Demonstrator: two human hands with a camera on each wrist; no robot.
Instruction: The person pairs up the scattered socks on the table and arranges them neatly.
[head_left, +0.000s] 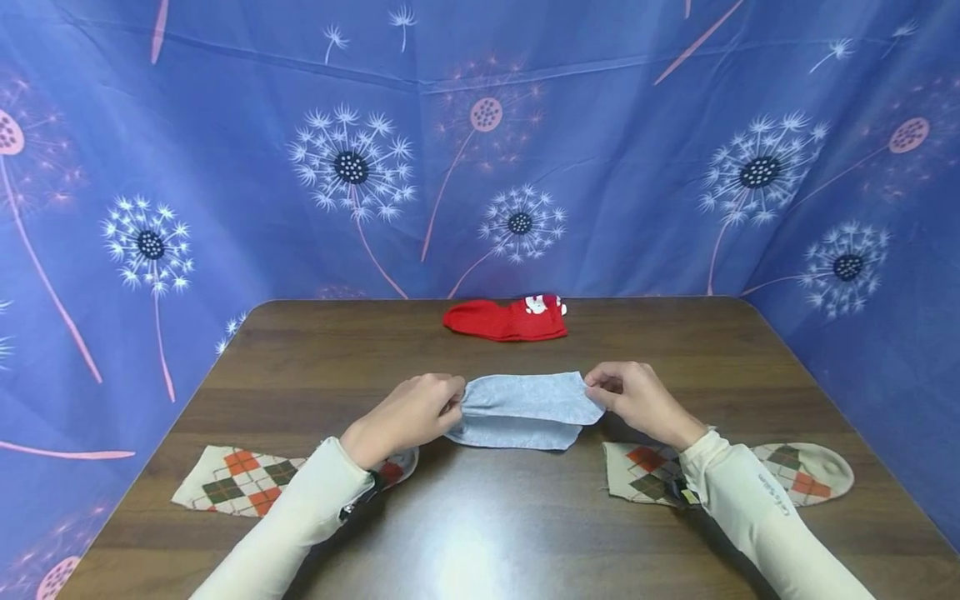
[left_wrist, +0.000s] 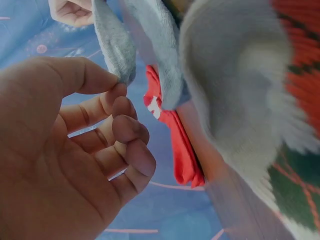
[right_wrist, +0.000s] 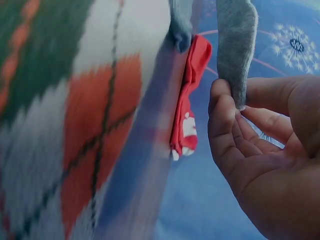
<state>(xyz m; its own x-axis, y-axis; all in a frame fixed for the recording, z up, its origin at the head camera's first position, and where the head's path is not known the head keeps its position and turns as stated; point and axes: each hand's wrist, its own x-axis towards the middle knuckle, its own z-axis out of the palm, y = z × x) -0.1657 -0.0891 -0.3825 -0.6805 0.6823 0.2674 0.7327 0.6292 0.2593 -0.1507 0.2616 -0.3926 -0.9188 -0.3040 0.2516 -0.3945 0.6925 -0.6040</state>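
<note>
A light blue-grey sock [head_left: 528,396] is stretched sideways between the two hands, above a second light blue-grey sock [head_left: 517,432] on the table. The left hand [head_left: 420,408] pinches its left end; in the left wrist view, thumb and index finger [left_wrist: 116,89] meet on the fabric. At the opposite end, the right hand [head_left: 637,400] pinches a corner, and the right wrist view has the sock's edge [right_wrist: 239,95] between thumb and fingers. Beneath the left forearm lies an argyle sock [head_left: 232,479] in cream, orange and green. Another argyle sock [head_left: 802,471] lies under the right wrist, partly hidden.
Near the back edge of the brown wooden table [head_left: 352,333] lies red socks [head_left: 502,321] with a white figure at one end. A blue dandelion-print cloth [head_left: 600,125] hangs behind and along the sides of the table.
</note>
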